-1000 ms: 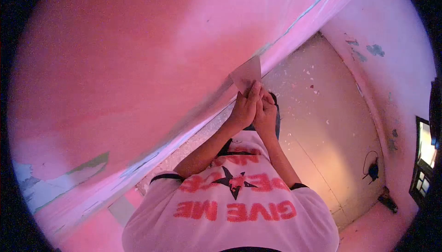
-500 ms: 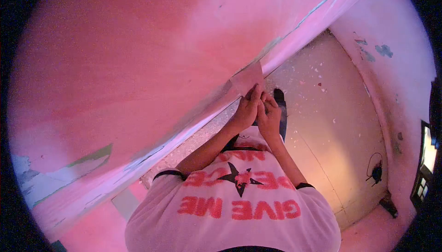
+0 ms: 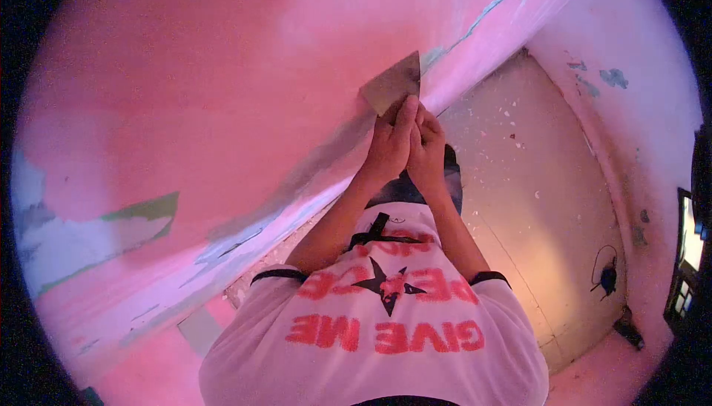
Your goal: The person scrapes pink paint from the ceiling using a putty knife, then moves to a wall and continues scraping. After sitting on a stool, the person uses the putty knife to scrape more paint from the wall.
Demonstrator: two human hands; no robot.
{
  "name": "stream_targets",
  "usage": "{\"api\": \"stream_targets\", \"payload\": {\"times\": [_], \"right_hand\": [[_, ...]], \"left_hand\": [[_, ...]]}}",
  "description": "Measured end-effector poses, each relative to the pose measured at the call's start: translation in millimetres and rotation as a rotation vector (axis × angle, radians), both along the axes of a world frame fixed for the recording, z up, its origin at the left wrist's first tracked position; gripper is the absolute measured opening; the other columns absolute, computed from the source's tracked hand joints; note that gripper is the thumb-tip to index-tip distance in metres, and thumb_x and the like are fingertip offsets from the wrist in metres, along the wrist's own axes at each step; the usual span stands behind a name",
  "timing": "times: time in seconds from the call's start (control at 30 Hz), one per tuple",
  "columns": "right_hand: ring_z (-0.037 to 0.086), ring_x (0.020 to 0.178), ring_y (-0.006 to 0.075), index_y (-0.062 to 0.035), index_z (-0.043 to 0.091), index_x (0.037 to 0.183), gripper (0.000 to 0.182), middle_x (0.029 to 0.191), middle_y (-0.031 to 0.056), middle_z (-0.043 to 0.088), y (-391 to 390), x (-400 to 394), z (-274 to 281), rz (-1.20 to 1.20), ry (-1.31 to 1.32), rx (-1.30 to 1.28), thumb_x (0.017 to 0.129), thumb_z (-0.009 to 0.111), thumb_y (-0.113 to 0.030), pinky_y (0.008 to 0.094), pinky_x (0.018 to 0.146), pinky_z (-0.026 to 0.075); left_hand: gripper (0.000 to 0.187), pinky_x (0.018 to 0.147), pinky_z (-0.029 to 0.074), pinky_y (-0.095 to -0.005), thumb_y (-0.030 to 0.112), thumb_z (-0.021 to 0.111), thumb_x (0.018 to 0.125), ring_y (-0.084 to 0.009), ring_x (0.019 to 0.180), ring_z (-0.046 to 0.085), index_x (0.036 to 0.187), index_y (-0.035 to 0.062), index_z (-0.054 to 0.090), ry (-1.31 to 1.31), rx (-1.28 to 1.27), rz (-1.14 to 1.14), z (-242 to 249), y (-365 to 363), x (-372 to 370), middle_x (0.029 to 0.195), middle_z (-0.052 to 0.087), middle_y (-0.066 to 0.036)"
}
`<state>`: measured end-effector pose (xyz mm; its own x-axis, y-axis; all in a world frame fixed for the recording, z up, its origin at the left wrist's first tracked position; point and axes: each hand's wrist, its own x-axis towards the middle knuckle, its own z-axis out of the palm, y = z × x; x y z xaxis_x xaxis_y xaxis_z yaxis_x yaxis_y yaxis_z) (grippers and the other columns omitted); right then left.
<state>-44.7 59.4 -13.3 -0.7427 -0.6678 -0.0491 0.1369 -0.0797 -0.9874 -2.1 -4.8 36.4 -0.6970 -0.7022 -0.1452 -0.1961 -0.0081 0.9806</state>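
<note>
Both of my hands are closed together on a scraper (image 3: 395,84) with a flat, wide blade; its handle is hidden in the fingers. My left hand (image 3: 391,139) has its thumb lying along the base of the blade. Pressed against it from the right, my right hand (image 3: 428,140) has its fingers curled in. The blade overlaps the lower part of a pink wall (image 3: 222,72), beside a strip of bared, grey-green surface (image 3: 475,28) where paint is gone.
Pale flakes lie scattered over the floor (image 3: 519,206). A second wall (image 3: 623,109) on the right has chipped patches. Near its foot lies a small dark object with a loop of cord (image 3: 607,280). Larger peeled areas (image 3: 104,239) mark the pink wall at lower left.
Both hands have moved up and away from my body with the scraper, slightly to the left. Its blade has changed angle and now looks darker and greyer.
</note>
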Motion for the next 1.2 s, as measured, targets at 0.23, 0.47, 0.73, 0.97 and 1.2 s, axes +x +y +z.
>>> {"api": "stream_targets", "payload": {"times": [0.23,0.47,0.73,0.97,1.2], "right_hand": [[0.059,0.092,0.0256,0.0016,0.043,0.124,0.048,0.099,0.0189,0.061,43,-1,-11,0.4,-0.233,0.352,0.084,0.055,-0.023,0.0332,0.081,0.044],[0.061,0.064,0.0292,0.0001,0.054,0.105,0.034,0.075,0.0167,0.061,77,39,4,0.331,0.379,0.296,0.079,0.061,-0.021,0.0336,0.059,0.046],[0.06,0.08,0.0382,-0.0055,0.034,0.13,0.058,0.086,0.0202,0.062,48,71,13,0.454,0.385,0.332,0.082,0.059,-0.027,0.0438,0.069,0.047],[0.061,0.077,0.0391,-0.0014,0.035,0.129,0.058,0.089,0.0229,0.061,48,88,13,0.3,0.504,0.235,0.083,0.058,-0.027,0.0428,0.065,0.048],[0.061,0.072,0.0389,0.0026,0.037,0.122,0.055,0.084,0.0237,0.06,47,95,19,0.28,0.389,0.185,0.081,0.06,-0.025,0.0429,0.06,0.047]], "left_hand": [[0.048,0.075,0.044,-0.0298,0.046,0.029,0.093,-0.019,0.082,0.057,0.093,0.002,0.05,-0.077,0.151,-0.139,-29,14,31,0.084,0.057,-0.009],[0.054,0.09,0.039,-0.0361,0.048,0.034,0.091,-0.0221,0.103,0.054,0.113,0.0013,0.049,-0.058,0.16,-0.069,-85,17,96,0.106,0.058,-0.011],[0.046,0.083,0.045,-0.0298,0.039,0.037,0.093,-0.0191,0.086,0.06,0.102,-0.0028,0.055,0.159,0.276,0.091,2,12,106,0.094,0.062,-0.012],[0.043,0.071,0.045,-0.0269,0.037,0.039,0.093,-0.0147,0.075,0.056,0.098,-0.0029,0.055,0.206,0.257,0.102,2,11,109,0.083,0.059,-0.01],[0.05,0.057,0.042,-0.0251,0.049,0.041,0.088,-0.0134,0.059,0.049,0.09,0.0005,0.054,0.263,0.285,0.12,5,15,103,0.068,0.052,-0.005]]}}
